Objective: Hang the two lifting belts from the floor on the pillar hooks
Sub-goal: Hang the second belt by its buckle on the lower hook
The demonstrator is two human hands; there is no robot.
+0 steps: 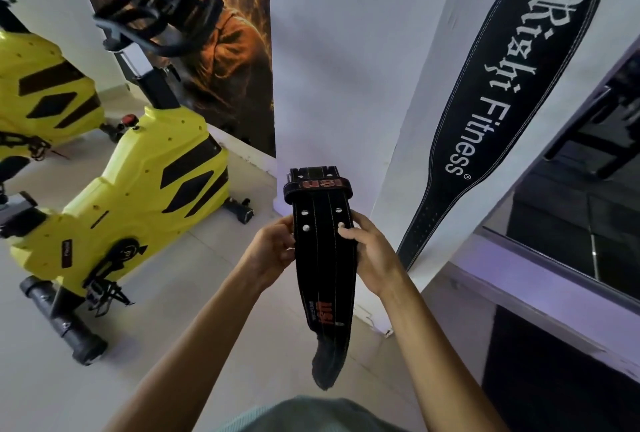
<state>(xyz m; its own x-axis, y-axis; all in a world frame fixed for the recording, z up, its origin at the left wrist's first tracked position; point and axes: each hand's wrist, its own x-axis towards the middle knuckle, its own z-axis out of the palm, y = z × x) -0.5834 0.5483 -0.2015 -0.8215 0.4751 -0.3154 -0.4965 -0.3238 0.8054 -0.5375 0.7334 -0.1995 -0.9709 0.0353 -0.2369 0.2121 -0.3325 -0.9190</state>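
A black lifting belt with a red logo is held upright in front of the white pillar, its buckle end up and its tail drooping towards the floor. My left hand grips its left edge and my right hand grips its right edge, thumb on the front by the holes. A second, wide black belt with white lettering hangs flat against the pillar's right face, its top out of frame. No hook is visible.
A yellow exercise bike stands on the tiled floor to the left, another one behind it. A dark poster covers the wall behind. A mirror or glass panel with a ledge runs along the right.
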